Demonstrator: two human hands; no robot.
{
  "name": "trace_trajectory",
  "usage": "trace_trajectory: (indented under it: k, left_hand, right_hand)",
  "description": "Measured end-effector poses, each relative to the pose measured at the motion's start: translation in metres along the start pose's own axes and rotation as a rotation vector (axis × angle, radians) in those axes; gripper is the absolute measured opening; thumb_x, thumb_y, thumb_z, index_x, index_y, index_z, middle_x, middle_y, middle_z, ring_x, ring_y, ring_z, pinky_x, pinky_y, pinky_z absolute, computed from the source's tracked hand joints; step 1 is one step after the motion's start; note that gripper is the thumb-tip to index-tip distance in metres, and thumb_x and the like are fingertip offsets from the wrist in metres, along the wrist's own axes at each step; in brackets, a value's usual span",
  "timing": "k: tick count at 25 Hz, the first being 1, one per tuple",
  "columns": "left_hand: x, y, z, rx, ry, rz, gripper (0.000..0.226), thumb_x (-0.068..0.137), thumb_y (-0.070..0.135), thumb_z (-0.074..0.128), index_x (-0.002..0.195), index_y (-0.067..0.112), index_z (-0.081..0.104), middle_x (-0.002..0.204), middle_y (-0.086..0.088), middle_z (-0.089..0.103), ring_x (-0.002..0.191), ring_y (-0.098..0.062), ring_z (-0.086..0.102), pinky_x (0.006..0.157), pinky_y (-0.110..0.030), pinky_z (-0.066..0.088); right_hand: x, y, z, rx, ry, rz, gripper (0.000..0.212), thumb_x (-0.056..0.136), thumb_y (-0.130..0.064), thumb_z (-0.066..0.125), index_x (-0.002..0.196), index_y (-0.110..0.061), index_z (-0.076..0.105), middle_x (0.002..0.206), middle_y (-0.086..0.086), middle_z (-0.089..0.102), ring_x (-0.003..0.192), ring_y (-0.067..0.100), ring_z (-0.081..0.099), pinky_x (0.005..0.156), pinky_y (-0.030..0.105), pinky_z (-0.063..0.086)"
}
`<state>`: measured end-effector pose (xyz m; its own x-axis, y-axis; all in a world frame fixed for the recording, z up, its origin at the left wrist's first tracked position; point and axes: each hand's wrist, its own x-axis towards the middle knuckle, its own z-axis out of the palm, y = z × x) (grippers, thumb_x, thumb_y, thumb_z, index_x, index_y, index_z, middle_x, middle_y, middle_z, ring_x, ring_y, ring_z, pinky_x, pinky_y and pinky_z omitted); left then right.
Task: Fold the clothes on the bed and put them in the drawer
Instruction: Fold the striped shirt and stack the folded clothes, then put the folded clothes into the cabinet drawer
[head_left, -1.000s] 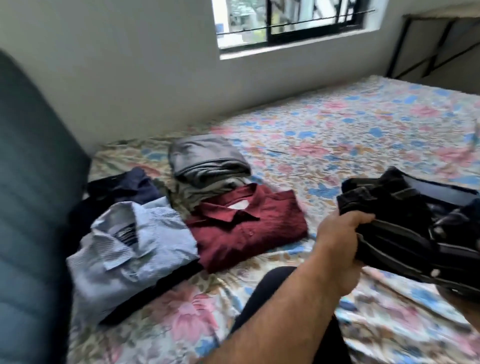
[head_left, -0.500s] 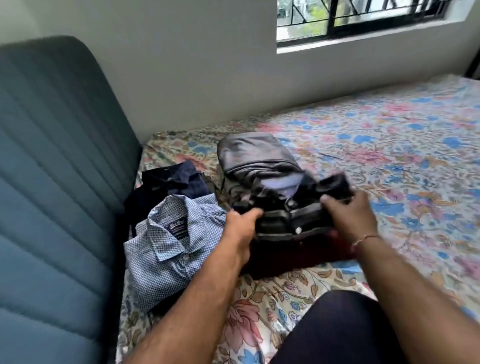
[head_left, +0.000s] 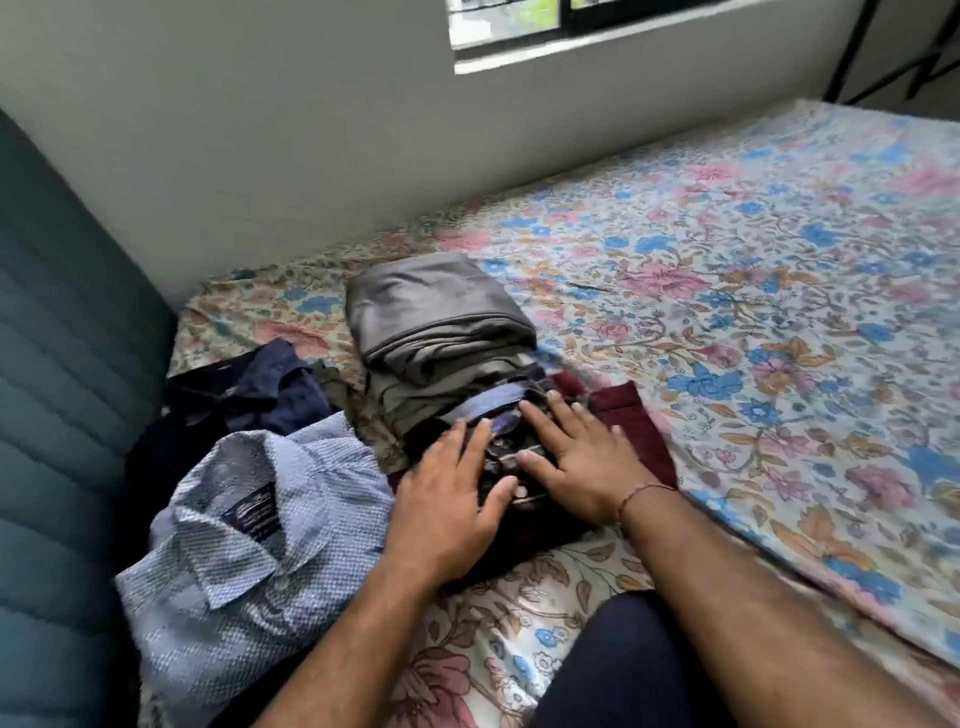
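Note:
A folded dark striped shirt (head_left: 501, 415) lies on top of the folded maroon shirt (head_left: 631, 421) near the head of the bed (head_left: 753, 291). My left hand (head_left: 449, 499) and my right hand (head_left: 579, 457) press flat on the dark shirt with straight fingers. Behind them sits a stack of folded grey clothes (head_left: 431, 312). A folded light blue patterned shirt (head_left: 249, 540) lies to the left, partly over a dark navy shirt (head_left: 260, 389). No drawer is in view.
A teal padded headboard (head_left: 62, 415) stands at the left. The grey wall (head_left: 260, 130) and a window (head_left: 545, 21) run along the far side. My dark-trousered knee (head_left: 623, 665) rests on the floral sheet at the bottom.
Both hands carried the dark striped shirt from the right, set it on the maroon shirt, then let go of its edges and now lie flat on top of it.

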<state>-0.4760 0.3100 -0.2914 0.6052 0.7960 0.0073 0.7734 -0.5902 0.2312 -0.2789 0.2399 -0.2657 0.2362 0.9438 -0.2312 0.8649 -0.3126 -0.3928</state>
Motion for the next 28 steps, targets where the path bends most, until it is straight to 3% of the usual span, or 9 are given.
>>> trace_trajectory:
  k: [3,6,9,12,14,17,21,24,28]
  left_hand:
    - [0.003,0.011,-0.013,0.043,-0.048,-0.023,0.095,0.085,0.082,0.021,0.165,0.031,0.019,0.174,-0.005,0.016,0.159,-0.023,0.017,0.127,-0.049,0.025]
    - [0.008,0.069,-0.043,0.197,0.073,0.077,0.094,0.090,0.068,0.053,0.165,0.022,0.021,0.175,-0.012,-0.006,0.161,-0.029,-0.006,0.127,-0.056,0.015]
    - [0.027,0.193,-0.033,0.168,0.088,0.507,0.092,0.087,0.069,0.038,0.163,0.018,0.028,0.174,-0.013,-0.007,0.161,-0.029,-0.005,0.128,-0.050,0.016]
    - [0.023,0.377,0.019,0.127,-0.109,0.849,0.096,0.084,0.074,0.022,0.164,0.020,0.027,0.172,-0.008,-0.013,0.161,-0.028,-0.003,0.128,-0.053,0.021]
    - [-0.011,0.507,0.045,0.080,-0.227,0.991,0.094,0.086,0.073,0.028,0.164,0.021,0.026,0.173,-0.009,-0.009,0.161,-0.028,0.001,0.127,-0.050,0.022]
    - [-0.097,0.645,0.057,0.044,-0.360,1.084,0.087,0.091,0.066,0.043,0.164,0.022,0.024,0.175,-0.007,-0.001,0.161,-0.025,0.007,0.127,-0.047,0.023]
    - [-0.229,0.777,0.019,0.149,-0.534,1.140,0.090,0.092,0.071,0.039,0.166,0.026,0.017,0.175,-0.002,0.001,0.161,-0.022,0.005,0.125,-0.052,0.025]
    - [-0.279,0.840,-0.021,0.162,-0.615,1.175,0.081,0.101,0.056,0.053,0.167,0.029,0.013,0.175,0.002,-0.002,0.161,-0.020,0.004,0.128,-0.046,0.020]
    - [-0.317,0.916,-0.070,0.007,-0.775,1.193,0.083,0.098,0.051,0.058,0.166,0.028,0.016,0.175,0.000,0.003,0.161,-0.021,0.009,0.128,-0.041,0.020]
  right_hand:
    - [-0.015,0.011,-0.004,0.157,0.097,-0.039,0.072,0.100,-0.070,0.033,0.160,-0.050,-0.002,0.172,-0.011,-0.010,0.159,0.015,-0.006,0.126,0.055,-0.005]
    - [-0.061,0.056,-0.016,0.343,0.340,0.020,0.075,0.101,-0.063,0.039,0.163,-0.043,0.001,0.173,-0.010,-0.002,0.159,0.011,-0.002,0.128,0.049,-0.003]
    - [-0.128,0.158,-0.038,0.324,0.424,0.318,0.083,0.100,-0.058,0.048,0.165,-0.032,0.003,0.173,0.000,-0.002,0.159,0.020,0.001,0.128,0.046,0.008]
    - [-0.243,0.291,-0.074,0.328,0.620,0.583,0.083,0.096,-0.053,0.054,0.164,-0.022,0.019,0.172,0.008,0.013,0.158,0.026,0.013,0.126,0.044,0.019]
    - [-0.334,0.374,-0.084,0.289,0.757,0.774,0.080,0.092,-0.049,0.057,0.159,-0.015,0.032,0.166,0.016,0.028,0.152,0.033,0.028,0.123,0.044,0.027]
    - [-0.459,0.442,-0.076,0.316,0.729,0.950,0.078,0.088,-0.047,0.059,0.153,-0.009,0.038,0.160,0.021,0.035,0.146,0.041,0.036,0.117,0.052,0.035]
    - [-0.650,0.470,-0.111,0.353,0.702,1.124,0.079,0.091,-0.045,0.059,0.159,-0.016,0.030,0.168,0.015,0.024,0.151,0.036,0.028,0.119,0.053,0.031]
    - [-0.741,0.468,-0.149,0.451,0.713,1.215,0.077,0.094,-0.043,0.059,0.160,-0.019,0.028,0.169,0.011,0.022,0.152,0.033,0.025,0.121,0.049,0.030]
    - [-0.831,0.447,-0.194,0.507,0.634,1.325,0.077,0.094,-0.045,0.059,0.159,-0.017,0.028,0.168,0.011,0.023,0.151,0.032,0.027,0.120,0.046,0.032]
